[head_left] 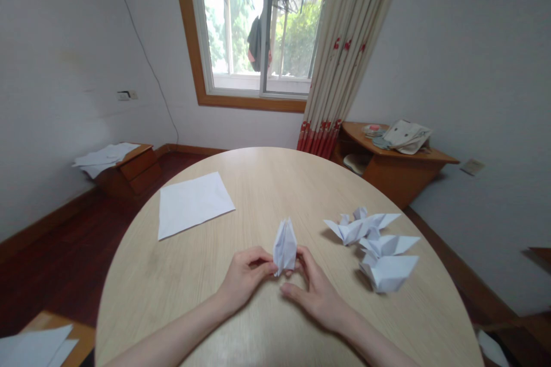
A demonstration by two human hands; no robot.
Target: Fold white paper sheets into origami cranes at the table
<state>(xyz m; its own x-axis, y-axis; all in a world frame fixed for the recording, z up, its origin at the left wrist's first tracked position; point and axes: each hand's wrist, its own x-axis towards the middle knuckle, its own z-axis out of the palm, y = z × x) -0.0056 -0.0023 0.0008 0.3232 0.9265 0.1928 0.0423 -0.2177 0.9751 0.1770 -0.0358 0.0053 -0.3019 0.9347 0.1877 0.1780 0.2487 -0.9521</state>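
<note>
A piece of white paper folded into a narrow, pointed form [284,246] stands upright above the round table, its two tips upward. My left hand [247,275] pinches its lower left edge between thumb and fingers. On the other side, my right hand [316,292] has its fingertips against the right edge and behind the paper, while its thumb stays spread apart from it. Part of the right fingers is hidden by the paper. Several folded white paper birds [390,272] sit close together to the right of my hands.
A flat white sheet of paper [196,205] lies at the table's left. The round wooden table [275,178] has a curved edge. Beyond it are a low cabinet with papers [107,155], a corner shelf with a cloth bag [407,136], and a curtain [340,57] by the window.
</note>
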